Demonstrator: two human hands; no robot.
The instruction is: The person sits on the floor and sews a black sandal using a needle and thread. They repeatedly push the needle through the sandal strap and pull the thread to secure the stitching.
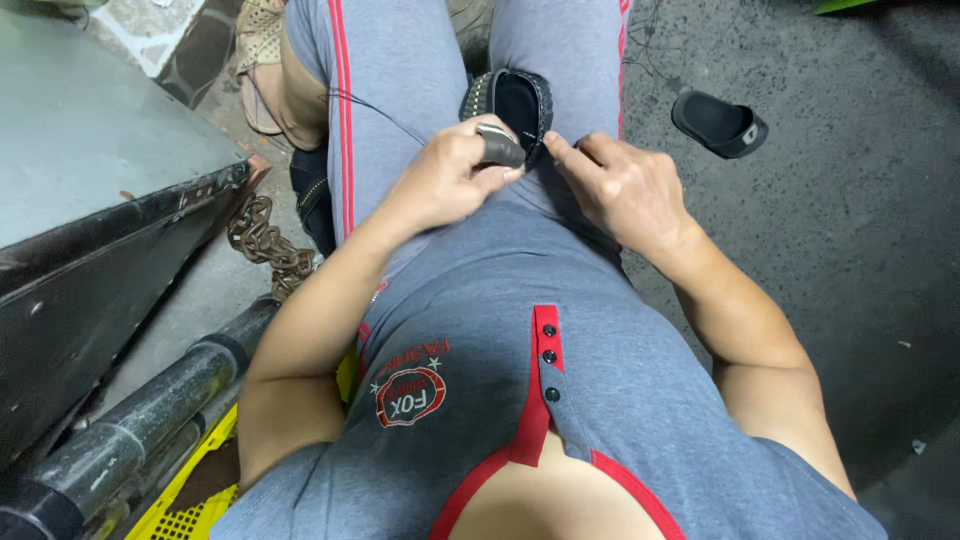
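Hands stitching a black shoe on the lap.
Left hand (pixel 450 170) grips shoe (pixel 515 105); right hand (pixel 615 185) pinches needle (pixel 527 138); seam unfinished.

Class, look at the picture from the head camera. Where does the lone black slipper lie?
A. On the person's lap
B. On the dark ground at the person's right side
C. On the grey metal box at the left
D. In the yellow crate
B: the black slipper lies by itself on the dark ground, beyond the right hand and apart from the black shoe held on the lap.
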